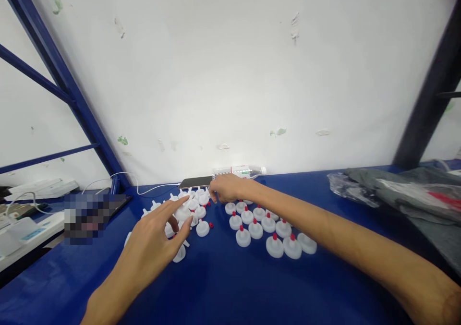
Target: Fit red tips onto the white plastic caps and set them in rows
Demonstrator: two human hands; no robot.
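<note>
Left hand [158, 241] splayed above white caps [187, 214]; right hand [226, 188] reaching far.

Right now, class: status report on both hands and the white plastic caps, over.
Left hand open, fingers spread over loose white plastic caps. Right hand reaching at far caps, grip unclear. Red-tipped white caps grouped on blue table. Clear plastic bottle lying behind.

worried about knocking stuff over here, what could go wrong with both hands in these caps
1. The right hand reaches over the neat group of white caps; its forearm could sweep them out of place.
2. Loose red tips could roll off.
3. The phone and bottle lie just behind the hand.
</note>
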